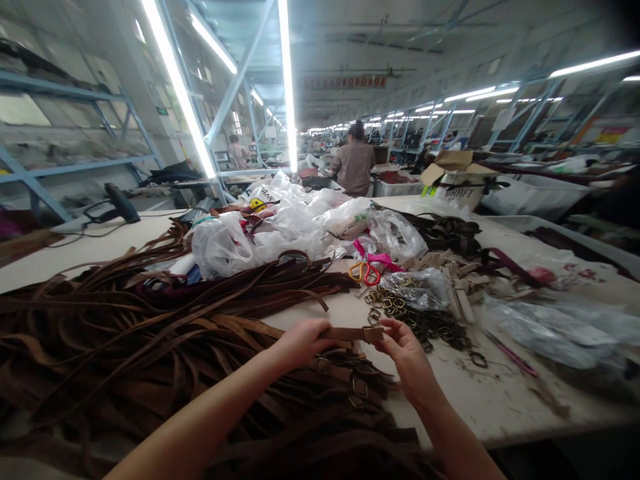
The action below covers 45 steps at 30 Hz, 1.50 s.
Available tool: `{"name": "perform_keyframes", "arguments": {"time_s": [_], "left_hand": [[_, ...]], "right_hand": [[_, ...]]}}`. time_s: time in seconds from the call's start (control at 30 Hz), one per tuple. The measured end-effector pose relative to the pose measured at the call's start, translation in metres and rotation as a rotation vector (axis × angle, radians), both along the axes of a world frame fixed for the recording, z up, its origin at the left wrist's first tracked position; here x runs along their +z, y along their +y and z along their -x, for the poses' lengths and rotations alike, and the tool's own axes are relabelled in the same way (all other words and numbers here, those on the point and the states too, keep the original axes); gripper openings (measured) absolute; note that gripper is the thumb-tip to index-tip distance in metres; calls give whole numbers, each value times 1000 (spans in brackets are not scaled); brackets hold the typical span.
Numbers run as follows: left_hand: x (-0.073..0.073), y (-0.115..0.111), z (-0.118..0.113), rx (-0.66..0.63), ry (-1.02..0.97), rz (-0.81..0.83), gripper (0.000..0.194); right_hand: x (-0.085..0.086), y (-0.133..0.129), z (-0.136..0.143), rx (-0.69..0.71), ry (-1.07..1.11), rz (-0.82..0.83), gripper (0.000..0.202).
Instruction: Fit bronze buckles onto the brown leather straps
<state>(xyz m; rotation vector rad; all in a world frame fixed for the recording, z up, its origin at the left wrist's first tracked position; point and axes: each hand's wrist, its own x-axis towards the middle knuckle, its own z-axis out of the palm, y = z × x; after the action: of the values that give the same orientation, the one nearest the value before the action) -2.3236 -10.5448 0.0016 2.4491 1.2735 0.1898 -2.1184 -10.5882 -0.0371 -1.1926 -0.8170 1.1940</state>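
A brown leather strap (pixel 347 333) is stretched between my two hands above the worktable. My left hand (pixel 305 340) is closed around it, thumb on top. At its other end, my right hand (pixel 406 343) pinches the strap tip beside a brass-coloured buckle (pixel 370 334). A large heap of brown leather straps (pixel 165 360) lies under and left of my arms, some with buckles on their ends. Just beyond my right hand is a pile of loose metal buckles (pixel 425 323). One single buckle (pixel 478 359) lies apart on the right.
White plastic bags (pixel 295 223) are heaped at the table's middle, with scissors (pixel 365 272) in front. Leather scraps (pixel 465 277) and a clear plastic bag (pixel 550 330) lie right, near a pink-handled tool (pixel 515 353). A scanner-like black device (pixel 120 203) stands left. A person (pixel 354 160) stands beyond.
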Motion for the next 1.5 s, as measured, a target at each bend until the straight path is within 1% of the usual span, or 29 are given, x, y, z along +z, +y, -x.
{"name": "perform_keyframes", "arguments": {"time_s": [0.1, 0.17, 0.2, 0.27, 0.33, 0.37, 0.43, 0.5, 0.53, 0.6, 0.67, 0.73, 0.8, 0.83, 0.93, 1.0, 1.07, 1.17, 1.23, 1.27, 1.37, 1.5], "left_hand": [[4, -9, 15, 49, 122, -23, 28], [6, -14, 32, 66, 221, -37, 26], [8, -16, 43, 65, 250, -35, 25], [12, -22, 66, 65, 276, -31, 28], [17, -29, 92, 71, 294, -50, 39], [20, -33, 104, 76, 306, -69, 44], [26, -38, 123, 80, 321, -99, 48], [29, -37, 134, 101, 301, -120, 45], [29, -33, 135, 119, 281, -136, 44], [24, -20, 130, 149, 241, -186, 41], [13, -3, 119, 149, 249, -204, 39], [0, 12, 106, 137, 344, -144, 36], [-12, 19, 99, 139, 409, -119, 33], [-18, 18, 97, 143, 434, -120, 33], [-27, 8, 100, 131, 470, -133, 36], [-28, 3, 105, 106, 482, -111, 33], [-28, 9, 107, 119, 487, -99, 29], [-31, 33, 105, 233, 486, -159, 24], [-37, 51, 98, 297, 488, -202, 26], [-41, 58, 93, 307, 490, -208, 27], [-54, 68, 71, 253, 480, -190, 21], [-65, 70, 33, 90, 410, -147, 25]], "right_hand": [[-9, -7, -17, -84, -40, 26, 36], [-12, -14, -21, -82, -32, 53, 36], [-14, -17, -21, -48, -33, 69, 37], [-19, -22, -22, 93, -63, 115, 40], [-26, -23, -25, 222, -172, 144, 40], [-31, -21, -28, 239, -256, 142, 40], [-38, -13, -33, 195, -427, 100, 39], [-37, 0, -34, 140, -534, 23, 36], [-33, 7, -30, 146, -560, -23, 35], [-21, 21, -13, 215, -619, -124, 35], [-10, 33, 16, 345, -743, -202, 38], [-4, 40, 46, 505, -914, -225, 43], [-6, 40, 69, 646, -1052, -231, 46], [-9, 38, 76, 700, -1092, -245, 46], [-17, 26, 78, 786, -1122, -313, 45], [-17, 17, 74, 810, -1123, -320, 44], [-13, 10, 71, 823, -1130, -297, 42], [-9, 7, 74, 789, -1148, -271, 37], [-10, 7, 76, 759, -1162, -272, 36], [-11, 8, 77, 748, -1170, -272, 37], [-14, 10, 77, 723, -1185, -270, 37], [-13, 11, 74, 706, -1183, -281, 35]]}}
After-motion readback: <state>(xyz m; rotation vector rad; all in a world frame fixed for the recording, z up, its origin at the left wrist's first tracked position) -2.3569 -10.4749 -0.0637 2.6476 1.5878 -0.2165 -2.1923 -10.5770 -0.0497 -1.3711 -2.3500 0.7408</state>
